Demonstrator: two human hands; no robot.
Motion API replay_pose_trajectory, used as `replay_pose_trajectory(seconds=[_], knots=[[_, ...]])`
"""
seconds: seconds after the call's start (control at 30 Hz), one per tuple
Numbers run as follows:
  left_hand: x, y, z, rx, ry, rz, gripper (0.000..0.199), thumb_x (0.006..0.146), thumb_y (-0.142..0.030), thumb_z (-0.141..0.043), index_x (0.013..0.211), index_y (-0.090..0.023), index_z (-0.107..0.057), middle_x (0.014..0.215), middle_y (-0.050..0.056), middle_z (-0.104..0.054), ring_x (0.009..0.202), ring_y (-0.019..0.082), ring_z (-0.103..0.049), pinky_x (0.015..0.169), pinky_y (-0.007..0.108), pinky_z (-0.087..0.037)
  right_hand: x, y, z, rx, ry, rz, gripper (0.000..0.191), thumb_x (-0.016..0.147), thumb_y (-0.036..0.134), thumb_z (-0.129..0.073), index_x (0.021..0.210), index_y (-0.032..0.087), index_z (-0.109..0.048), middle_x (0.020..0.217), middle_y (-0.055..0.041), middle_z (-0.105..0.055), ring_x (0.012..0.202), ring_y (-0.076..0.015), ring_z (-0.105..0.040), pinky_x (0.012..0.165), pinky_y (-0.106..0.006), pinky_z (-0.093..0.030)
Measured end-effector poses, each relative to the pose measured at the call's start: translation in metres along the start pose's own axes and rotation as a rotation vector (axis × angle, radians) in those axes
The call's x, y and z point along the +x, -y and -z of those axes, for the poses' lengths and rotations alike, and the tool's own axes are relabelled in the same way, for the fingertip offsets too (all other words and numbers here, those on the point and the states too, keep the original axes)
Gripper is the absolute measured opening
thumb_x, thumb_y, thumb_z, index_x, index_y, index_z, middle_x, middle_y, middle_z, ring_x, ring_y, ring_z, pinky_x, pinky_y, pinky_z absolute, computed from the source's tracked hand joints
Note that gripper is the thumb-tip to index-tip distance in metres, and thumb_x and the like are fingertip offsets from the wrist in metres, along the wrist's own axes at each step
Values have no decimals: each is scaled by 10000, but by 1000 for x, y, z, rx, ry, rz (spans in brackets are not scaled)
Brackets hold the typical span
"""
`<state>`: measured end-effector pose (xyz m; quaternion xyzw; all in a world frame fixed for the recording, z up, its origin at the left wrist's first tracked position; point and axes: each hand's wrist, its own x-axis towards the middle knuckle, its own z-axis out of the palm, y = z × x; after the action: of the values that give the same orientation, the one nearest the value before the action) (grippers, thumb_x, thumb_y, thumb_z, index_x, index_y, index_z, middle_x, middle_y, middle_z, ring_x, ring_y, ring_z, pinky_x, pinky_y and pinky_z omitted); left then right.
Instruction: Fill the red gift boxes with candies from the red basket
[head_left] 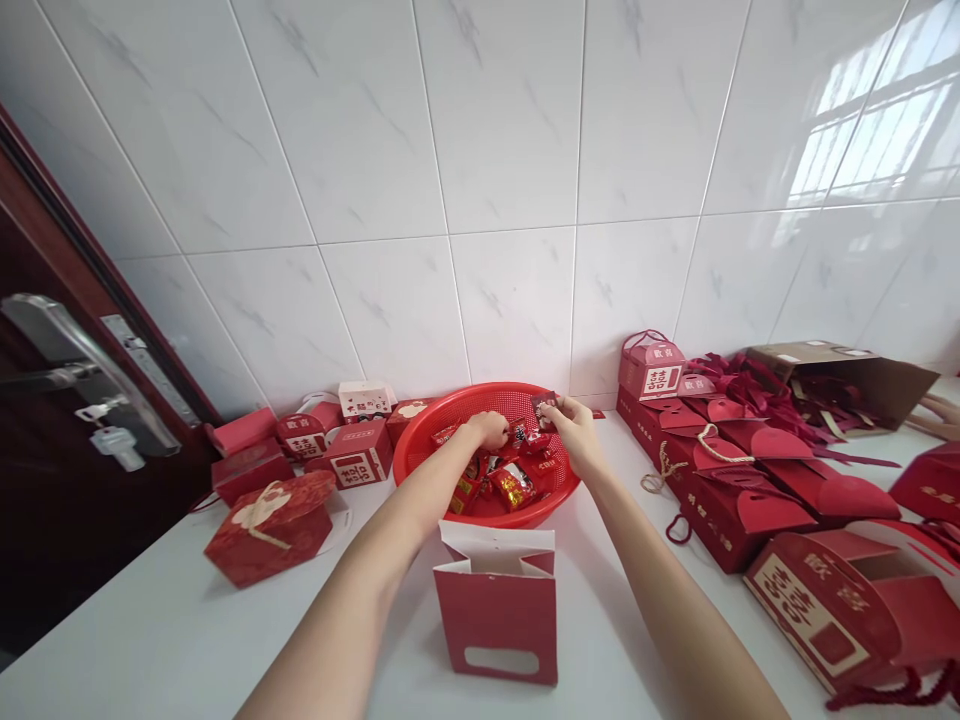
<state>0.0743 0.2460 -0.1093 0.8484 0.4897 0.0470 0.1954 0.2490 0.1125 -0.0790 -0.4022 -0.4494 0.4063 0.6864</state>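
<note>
A red plastic basket stands against the tiled wall with wrapped sweets in it. My left hand is over the basket's middle, its fingers curled down; whatever they may hold is hidden. At the basket's right rim, my right hand pinches a small dark red packet. An upright red paper box with a white inside and an open top stands in front of the basket, between my forearms.
Red gift boxes stand at the left. More boxes, some with cords, cover the right side. A cardboard box of dark red ribbons lies at the back right, beside another person's hand. A door handle is far left.
</note>
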Motion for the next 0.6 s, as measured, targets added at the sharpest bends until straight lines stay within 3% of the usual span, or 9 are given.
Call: replay_pose_trajectory(seconds=[0.1,0.3,0.6], knots=[[0,-6,13,-72,0,-8,310,977,-366,-606,1216,-169,-622,1215,92,-641,1016,215,-653,864,411,-575,-1,1,0,-12,6,7,294,658,448,-735,645,205,-570,617,15,-592,615,-145,-529,613,-293,-446],[-25,-14,32,-295,-28,-72,289,881,-409,-616,860,-139,-715,794,8,-698,771,185,-656,697,285,-526,-2,1,-2,-44,12,29,259,672,421,-706,623,205,-570,609,17,-580,589,-134,-485,588,-283,-421],[-39,-31,37,-560,-97,-102,233,719,-299,-716,903,-170,-778,1040,61,-771,1024,252,-662,916,338,-497,-3,1,-1,-74,26,41,263,687,418,-708,621,207,-565,615,18,-573,600,-139,-491,609,-292,-429]])
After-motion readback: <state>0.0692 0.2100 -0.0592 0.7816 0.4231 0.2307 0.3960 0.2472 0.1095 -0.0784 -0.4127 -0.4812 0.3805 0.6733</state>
